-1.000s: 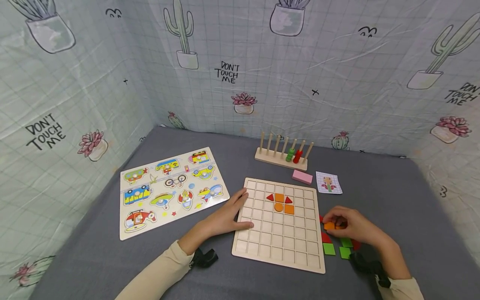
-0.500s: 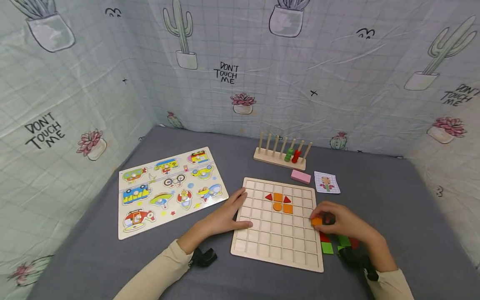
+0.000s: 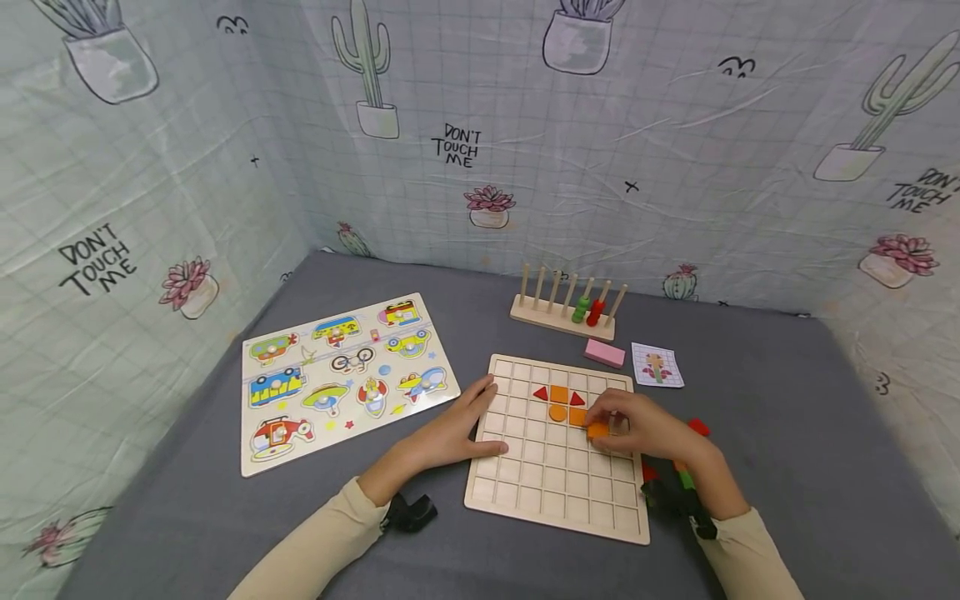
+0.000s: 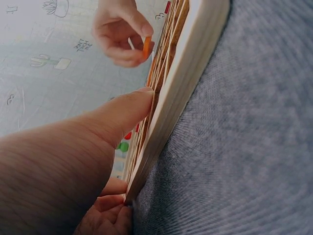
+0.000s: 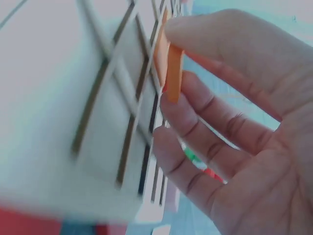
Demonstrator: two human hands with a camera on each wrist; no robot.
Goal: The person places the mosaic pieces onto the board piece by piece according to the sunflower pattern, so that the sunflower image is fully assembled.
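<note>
An orange tile [image 3: 597, 430], seen edge-on in the right wrist view, is pinched between the thumb and fingers of my right hand [image 3: 637, 423]. That hand is over the right part of the wooden grid board [image 3: 540, 479], close to its surface. Beside the held tile lies an orange square [image 3: 577, 416], then an orange circle [image 3: 558, 412]. Another orange square [image 3: 558, 394] sits between two red triangles [image 3: 541, 393]. My left hand [image 3: 457, 433] rests on the board's left edge, thumb on top and fingers lying along the side.
Red and green pieces [image 3: 699, 427] lie right of the board, partly hidden by my right arm. Behind it are a pink block [image 3: 604, 353], a pattern card [image 3: 657, 365] and a peg stand [image 3: 562, 317] with green and red beads. A vehicle puzzle [image 3: 348, 383] lies left.
My right hand has carried the orange tile left, from the loose pieces beside the board to over the grid, next to the orange square. My left hand stays in place.
</note>
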